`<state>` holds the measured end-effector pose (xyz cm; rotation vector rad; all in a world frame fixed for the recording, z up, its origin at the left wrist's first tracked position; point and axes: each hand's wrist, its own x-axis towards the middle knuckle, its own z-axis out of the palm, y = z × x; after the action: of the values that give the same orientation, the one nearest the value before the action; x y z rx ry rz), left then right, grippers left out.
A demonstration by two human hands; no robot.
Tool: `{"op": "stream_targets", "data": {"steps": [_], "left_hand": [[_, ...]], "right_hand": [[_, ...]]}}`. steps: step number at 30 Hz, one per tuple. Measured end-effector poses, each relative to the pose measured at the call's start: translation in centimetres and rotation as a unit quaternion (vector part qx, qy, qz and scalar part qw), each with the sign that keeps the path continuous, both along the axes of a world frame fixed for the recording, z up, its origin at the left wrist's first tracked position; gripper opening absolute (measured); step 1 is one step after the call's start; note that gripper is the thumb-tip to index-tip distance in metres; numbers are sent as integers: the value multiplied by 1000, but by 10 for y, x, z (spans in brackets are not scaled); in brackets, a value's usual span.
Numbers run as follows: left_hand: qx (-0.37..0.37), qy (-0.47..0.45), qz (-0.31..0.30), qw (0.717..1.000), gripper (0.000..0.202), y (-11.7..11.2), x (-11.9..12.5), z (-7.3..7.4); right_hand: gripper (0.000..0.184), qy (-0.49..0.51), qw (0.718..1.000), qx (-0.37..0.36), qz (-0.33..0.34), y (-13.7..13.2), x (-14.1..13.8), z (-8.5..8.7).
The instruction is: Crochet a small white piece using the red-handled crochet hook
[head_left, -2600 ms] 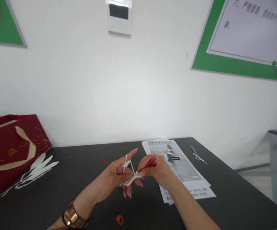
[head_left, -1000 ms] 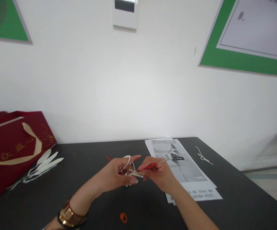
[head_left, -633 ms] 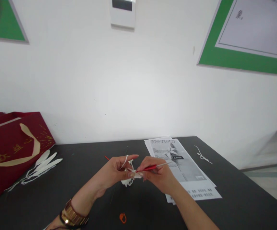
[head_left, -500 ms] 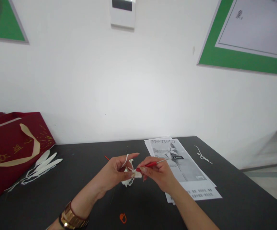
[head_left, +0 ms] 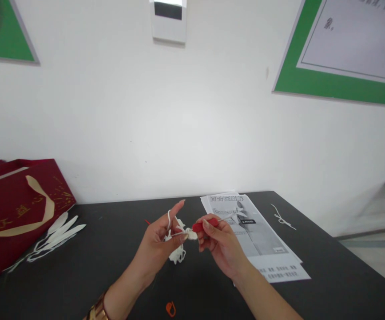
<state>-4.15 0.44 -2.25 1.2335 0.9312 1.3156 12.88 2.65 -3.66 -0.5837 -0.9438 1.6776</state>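
My left hand point(head_left: 157, 246) pinches a small white crocheted piece point(head_left: 191, 235) between thumb and fingers, its index finger raised with white yarn looped over it. A red-handled crochet hook point(head_left: 209, 225) is gripped in my right hand point(head_left: 224, 244), just right of the piece. The thin metal end by my right hand points up and right; where the hook's other end meets the stitches is too small to make out. Behind my left fingers lies a loose bundle of white yarn point(head_left: 178, 255). An orange stitch marker point(head_left: 170, 308) rests on the table nearer to me.
Printed sheets point(head_left: 265, 242) lie to the right on the black table point(head_left: 112, 249), with a short knotted white yarn point(head_left: 281, 218) beyond them. At left stand a dark red gift bag point(head_left: 19, 200) and several white petal-shaped pieces point(head_left: 61, 233). A white wall point(head_left: 192, 124) rises behind.
My left index finger has lifted higher, drawing the yarn up. My right hand has turned, so more of the red handle shows. The view has shifted slightly.
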Motion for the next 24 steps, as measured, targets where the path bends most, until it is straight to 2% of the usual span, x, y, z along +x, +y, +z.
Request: {"op": "stream_targets", "data": {"steps": [6, 13, 18, 24], "left_hand": [[-6, -26, 15, 1000, 66, -2, 2, 2], [16, -44, 61, 997, 58, -4, 8, -5], [37, -6, 68, 997, 78, -3, 13, -7], [62, 54, 60, 995, 72, 0, 14, -15]], "right_hand": [[19, 19, 1000, -5, -15, 0, 0, 3], [19, 43, 998, -37, -39, -4, -5, -2], [22, 16, 998, -46, -40, -3, -7, -3], [21, -19, 999, -28, -42, -3, -6, -2]]}}
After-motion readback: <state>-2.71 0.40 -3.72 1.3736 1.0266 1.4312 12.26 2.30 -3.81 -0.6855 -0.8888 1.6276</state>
